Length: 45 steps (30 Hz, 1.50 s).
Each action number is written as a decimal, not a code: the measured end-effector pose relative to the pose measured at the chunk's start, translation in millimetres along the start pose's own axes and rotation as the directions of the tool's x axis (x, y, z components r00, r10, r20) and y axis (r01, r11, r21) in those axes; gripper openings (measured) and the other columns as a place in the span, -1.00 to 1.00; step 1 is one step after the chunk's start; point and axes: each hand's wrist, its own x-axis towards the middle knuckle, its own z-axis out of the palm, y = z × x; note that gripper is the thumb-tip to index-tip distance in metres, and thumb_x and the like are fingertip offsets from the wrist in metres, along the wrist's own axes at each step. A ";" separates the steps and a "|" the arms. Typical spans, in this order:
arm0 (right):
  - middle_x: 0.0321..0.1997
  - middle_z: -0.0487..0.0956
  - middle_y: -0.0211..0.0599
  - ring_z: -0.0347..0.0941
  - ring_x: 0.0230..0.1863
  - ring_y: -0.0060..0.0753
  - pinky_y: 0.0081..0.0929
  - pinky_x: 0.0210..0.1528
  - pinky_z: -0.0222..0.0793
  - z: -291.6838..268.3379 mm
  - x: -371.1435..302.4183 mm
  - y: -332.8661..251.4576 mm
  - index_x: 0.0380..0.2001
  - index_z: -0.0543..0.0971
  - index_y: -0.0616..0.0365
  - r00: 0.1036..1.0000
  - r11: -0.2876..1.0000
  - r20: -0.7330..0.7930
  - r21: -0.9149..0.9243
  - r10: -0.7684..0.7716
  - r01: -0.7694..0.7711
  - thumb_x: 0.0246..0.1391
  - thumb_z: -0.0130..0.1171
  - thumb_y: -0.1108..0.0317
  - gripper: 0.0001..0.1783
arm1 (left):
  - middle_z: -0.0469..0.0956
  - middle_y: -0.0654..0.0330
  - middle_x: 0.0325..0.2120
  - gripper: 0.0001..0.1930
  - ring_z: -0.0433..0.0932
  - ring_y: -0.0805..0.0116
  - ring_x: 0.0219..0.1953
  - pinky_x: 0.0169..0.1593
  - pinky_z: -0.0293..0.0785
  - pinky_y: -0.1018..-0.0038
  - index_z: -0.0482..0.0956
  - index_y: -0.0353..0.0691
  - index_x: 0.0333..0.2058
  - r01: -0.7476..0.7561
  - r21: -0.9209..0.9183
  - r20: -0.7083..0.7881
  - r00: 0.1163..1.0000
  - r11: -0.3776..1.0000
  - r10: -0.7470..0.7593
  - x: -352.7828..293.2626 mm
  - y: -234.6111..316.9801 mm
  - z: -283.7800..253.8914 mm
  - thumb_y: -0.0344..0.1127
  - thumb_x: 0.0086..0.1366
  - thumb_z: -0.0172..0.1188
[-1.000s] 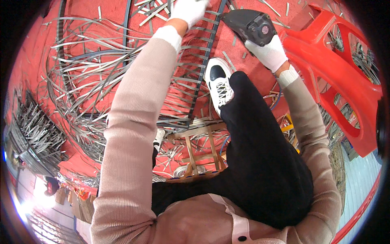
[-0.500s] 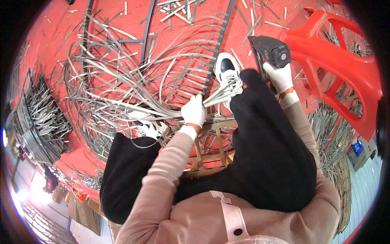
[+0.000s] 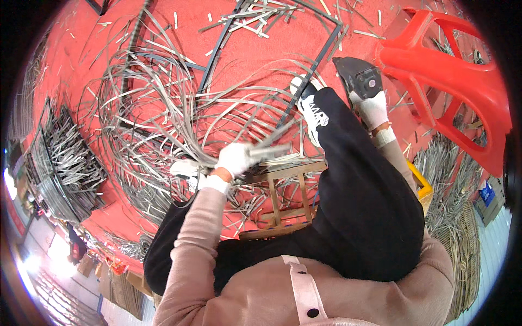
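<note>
My left hand point(image 3: 235, 159), in a white glove, is closed around a bundle of grey strips point(image 3: 272, 151); their ends stick out to its right. Left of that hand, the long strips point(image 3: 185, 117) fan out in loose loops. Many of them run to a dark grey frame point(image 3: 216, 51) lying beyond my feet, with strips fixed along its right bar. Off to the right, my gloved right hand point(image 3: 373, 110) grips a black power tool point(image 3: 360, 77) by its lower end. The tool's exact kind is unclear, and the glove covers its handle.
A red plastic stool point(image 3: 435, 81) lies on its side at the right. A wooden frame point(image 3: 288, 190) stands between my legs. Bundled strips point(image 3: 70, 163) are piled at the left, and more strips point(image 3: 451, 179) at the right. Offcuts point(image 3: 266, 16) litter the red floor.
My left hand has moved left and slightly nearer me, pulling the strips along. The dark frame's right bar has shifted and now crosses my shoe. My right hand with the tool has shifted slightly.
</note>
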 end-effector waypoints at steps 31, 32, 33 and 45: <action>-0.27 0.77 -0.21 0.71 -0.22 -0.44 -0.41 -0.17 0.59 -17.2 50.8 -18.1 -0.18 0.71 0.23 0.967 0.995 0.234 0.006 0.100 -0.104 -0.02 0.46 0.34 -0.68 | 0.72 -0.07 -0.20 -0.54 0.71 -0.01 -0.12 0.04 0.60 0.22 0.78 -0.14 -0.17 -0.091 0.061 -0.363 0.926 0.994 0.107 265.0 159.0 -185.2 0.08 0.11 0.32; -0.28 0.77 -0.21 0.71 -0.22 -0.44 -0.41 -0.17 0.59 -17.0 51.2 -17.4 -0.18 0.71 0.23 0.970 0.997 0.228 -0.013 0.080 -0.079 -0.02 0.47 0.34 -0.68 | 0.72 -0.07 -0.20 -0.54 0.71 -0.01 -0.12 0.04 0.60 0.22 0.78 -0.14 -0.16 -0.080 0.076 -0.362 0.927 0.994 0.102 267.8 159.5 -183.2 0.08 0.11 0.32; -0.28 0.77 -0.20 0.71 -0.23 -0.43 -0.41 -0.17 0.59 -17.1 51.8 -16.5 -0.18 0.71 0.23 0.973 0.997 0.219 -0.048 0.067 -0.058 -0.02 0.47 0.33 -0.68 | 0.72 -0.06 -0.20 -0.54 0.71 -0.01 -0.12 0.03 0.60 0.21 0.78 -0.14 -0.16 -0.069 0.092 -0.361 0.927 0.993 0.098 269.8 159.8 -181.6 0.08 0.10 0.33; -0.31 0.75 -0.18 0.73 -0.24 -0.32 -0.39 -0.19 0.59 -15.9 59.1 -12.4 -0.22 0.70 0.20 0.965 0.998 0.259 -0.065 0.031 -0.014 0.01 0.46 0.25 -0.69 | 0.66 -0.27 -0.31 -0.59 0.68 -0.18 -0.18 -0.03 0.59 0.14 0.74 -0.33 -0.28 -0.168 -0.049 -0.356 0.924 0.985 0.140 260.6 165.2 -194.8 -0.11 0.01 0.26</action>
